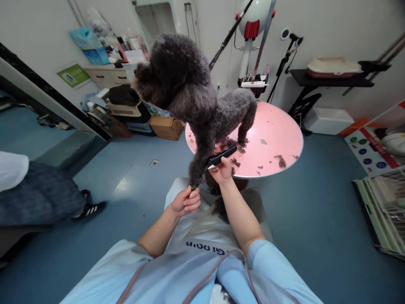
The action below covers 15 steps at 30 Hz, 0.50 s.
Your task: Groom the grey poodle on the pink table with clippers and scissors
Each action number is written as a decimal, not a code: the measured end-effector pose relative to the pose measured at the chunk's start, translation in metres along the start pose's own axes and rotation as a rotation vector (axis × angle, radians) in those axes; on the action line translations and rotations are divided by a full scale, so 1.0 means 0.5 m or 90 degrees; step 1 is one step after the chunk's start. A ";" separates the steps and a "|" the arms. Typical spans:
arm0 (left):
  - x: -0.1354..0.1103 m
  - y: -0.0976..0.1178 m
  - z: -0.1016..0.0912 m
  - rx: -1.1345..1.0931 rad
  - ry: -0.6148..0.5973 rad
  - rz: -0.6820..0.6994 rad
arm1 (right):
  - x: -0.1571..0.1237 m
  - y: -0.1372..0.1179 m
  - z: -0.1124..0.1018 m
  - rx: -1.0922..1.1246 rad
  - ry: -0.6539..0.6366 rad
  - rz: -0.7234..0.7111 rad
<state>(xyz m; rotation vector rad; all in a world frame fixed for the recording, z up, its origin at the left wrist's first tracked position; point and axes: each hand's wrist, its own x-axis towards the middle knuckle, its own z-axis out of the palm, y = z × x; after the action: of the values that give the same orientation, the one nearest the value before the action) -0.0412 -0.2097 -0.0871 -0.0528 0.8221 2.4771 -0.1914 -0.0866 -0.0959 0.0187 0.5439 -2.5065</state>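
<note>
A dark grey curly-haired dog [202, 101] stands on a round pink grooming table [278, 135], its front leg stretched off the table's edge toward me. My left hand [186, 200] is closed around the paw at the end of that leg. My right hand [223, 171] grips a black hair clipper [221, 157], its head held against the lower part of the raised leg. Clumps of cut dark hair [280, 160] lie scattered on the pink tabletop.
A grooming arm and dryer stand [251, 50] rise behind the table. Boxes and a carrier [126, 107] sit by the left wall. Another person's legs [44, 198] are at the left. A wire cage [386, 207] stands at the right on the blue floor.
</note>
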 end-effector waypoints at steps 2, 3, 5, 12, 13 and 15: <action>0.000 0.001 0.001 0.001 -0.001 0.001 | -0.005 0.001 0.000 -0.020 0.003 -0.012; 0.000 0.001 0.000 0.007 0.002 0.001 | -0.007 0.001 0.001 -0.033 0.003 -0.013; 0.001 0.001 0.000 0.019 0.003 0.000 | -0.012 0.001 0.003 -0.059 -0.007 -0.014; 0.012 0.020 0.003 0.127 -0.008 0.022 | -0.012 -0.001 0.011 -0.111 0.020 -0.070; 0.012 0.026 0.005 0.167 -0.001 0.028 | -0.014 -0.002 0.011 -0.145 0.015 -0.068; 0.010 0.040 0.011 0.256 0.013 0.034 | -0.020 -0.009 0.011 -0.233 -0.015 -0.059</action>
<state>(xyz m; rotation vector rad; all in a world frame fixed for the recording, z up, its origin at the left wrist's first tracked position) -0.0547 -0.2180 -0.0725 0.0887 1.3276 2.3154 -0.1850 -0.0802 -0.0880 -0.1780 1.0046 -2.4542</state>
